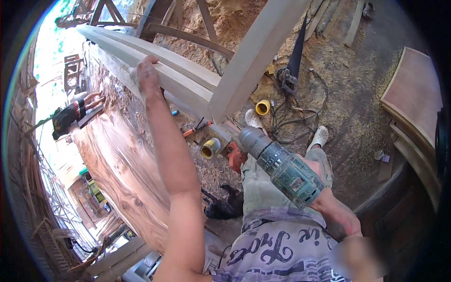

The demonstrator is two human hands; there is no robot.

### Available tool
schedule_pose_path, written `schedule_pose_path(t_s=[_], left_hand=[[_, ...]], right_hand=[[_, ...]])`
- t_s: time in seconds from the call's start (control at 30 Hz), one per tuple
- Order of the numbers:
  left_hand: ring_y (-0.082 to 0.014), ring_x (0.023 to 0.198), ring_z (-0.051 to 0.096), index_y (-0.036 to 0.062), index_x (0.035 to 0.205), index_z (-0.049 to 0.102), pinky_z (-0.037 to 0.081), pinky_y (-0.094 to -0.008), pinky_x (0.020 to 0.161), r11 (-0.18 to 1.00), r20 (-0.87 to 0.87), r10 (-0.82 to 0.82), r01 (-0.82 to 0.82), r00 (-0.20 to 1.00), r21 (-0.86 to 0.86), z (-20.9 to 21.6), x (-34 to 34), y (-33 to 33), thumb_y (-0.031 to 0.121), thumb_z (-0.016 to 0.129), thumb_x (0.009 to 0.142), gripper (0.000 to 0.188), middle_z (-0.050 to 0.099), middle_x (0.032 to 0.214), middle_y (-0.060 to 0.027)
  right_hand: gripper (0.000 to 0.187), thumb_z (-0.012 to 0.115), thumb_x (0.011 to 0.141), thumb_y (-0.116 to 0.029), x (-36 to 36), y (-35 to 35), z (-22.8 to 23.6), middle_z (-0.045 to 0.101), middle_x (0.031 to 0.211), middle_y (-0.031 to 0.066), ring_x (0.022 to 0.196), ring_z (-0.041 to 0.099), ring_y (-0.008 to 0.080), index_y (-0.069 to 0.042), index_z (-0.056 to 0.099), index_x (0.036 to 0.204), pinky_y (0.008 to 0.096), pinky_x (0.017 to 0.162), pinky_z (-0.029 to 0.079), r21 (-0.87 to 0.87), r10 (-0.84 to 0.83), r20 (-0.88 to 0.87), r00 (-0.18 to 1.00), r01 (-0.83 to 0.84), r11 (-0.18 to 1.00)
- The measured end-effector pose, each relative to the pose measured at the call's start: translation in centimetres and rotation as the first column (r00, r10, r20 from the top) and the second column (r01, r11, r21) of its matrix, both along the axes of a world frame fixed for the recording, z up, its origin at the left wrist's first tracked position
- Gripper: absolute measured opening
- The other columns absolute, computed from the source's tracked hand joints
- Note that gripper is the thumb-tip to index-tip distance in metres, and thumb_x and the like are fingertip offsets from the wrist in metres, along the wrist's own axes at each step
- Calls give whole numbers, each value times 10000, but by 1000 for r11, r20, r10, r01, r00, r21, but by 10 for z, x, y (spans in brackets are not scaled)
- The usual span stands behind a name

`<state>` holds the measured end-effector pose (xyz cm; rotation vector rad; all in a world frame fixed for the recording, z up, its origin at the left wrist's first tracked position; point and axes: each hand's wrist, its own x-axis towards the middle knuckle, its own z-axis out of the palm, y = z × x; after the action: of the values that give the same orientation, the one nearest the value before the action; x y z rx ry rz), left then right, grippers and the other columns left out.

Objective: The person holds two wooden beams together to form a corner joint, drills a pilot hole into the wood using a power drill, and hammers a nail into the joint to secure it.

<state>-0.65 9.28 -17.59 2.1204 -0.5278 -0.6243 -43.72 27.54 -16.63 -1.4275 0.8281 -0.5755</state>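
My left hand (148, 76) is wrapped over the edge of a long pale wooden rail (183, 82), part of a frame. A thick wooden beam (256, 58) crosses the rails' near end. Closed around a green power drill (291, 174), my right hand (311, 165) is partly hidden behind the tool's body. The drill's grey front points up and left toward the corner where beam and rails meet. Whether a bit is fitted or touches the wood, I cannot tell. Below that corner lie an orange tool (236, 156) and an open can (210, 148).
A large wood slab (122, 174) lies left. Beyond my white clogs are a handsaw (296, 51), a yellow cup-like container (263, 107) and a tangled black cord (300, 123). Curved wooden panels (416, 98) stand right. A black animal (225, 202) lies left of my legs. Another person's hand (94, 100) shows far left.
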Motion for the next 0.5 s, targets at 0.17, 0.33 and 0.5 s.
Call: schedule_pose_path(t_s=[0.17, 0.33, 0.5], left_hand=[[-313, 782, 629, -106, 931, 672, 506, -380, 805, 993, 4, 64, -63, 998, -101, 0, -4, 4, 169, 687, 703, 358, 660, 927, -200], [-314, 755, 629, -106, 898, 639, 515, -397, 748, 981, 158, -70, 97, 985, -168, -2, -2, 15, 154, 701, 691, 338, 645, 896, -213], [-323, 728, 621, -90, 976, 587, 515, -404, 740, 990, 125, 48, -30, 991, -141, 2, -11, 11, 122, 701, 675, 385, 637, 883, -189]], right_hand=[[492, 813, 718, -120, 1, 0, 1, 674, 961, 161, 847, 703, 321, 28, 624, 1148, 358, 733, 552, 116, -16, 45, 999, 10, 993], [475, 808, 722, -135, 2, -3, -1, 674, 915, 167, 821, 703, 336, 35, 625, 1126, 381, 719, 551, 149, 0, 19, 1000, -3, 989], [443, 800, 724, -136, 1, -5, 3, 667, 909, 170, 806, 696, 350, 35, 628, 1095, 392, 694, 546, 160, 66, -59, 996, -56, 986]])
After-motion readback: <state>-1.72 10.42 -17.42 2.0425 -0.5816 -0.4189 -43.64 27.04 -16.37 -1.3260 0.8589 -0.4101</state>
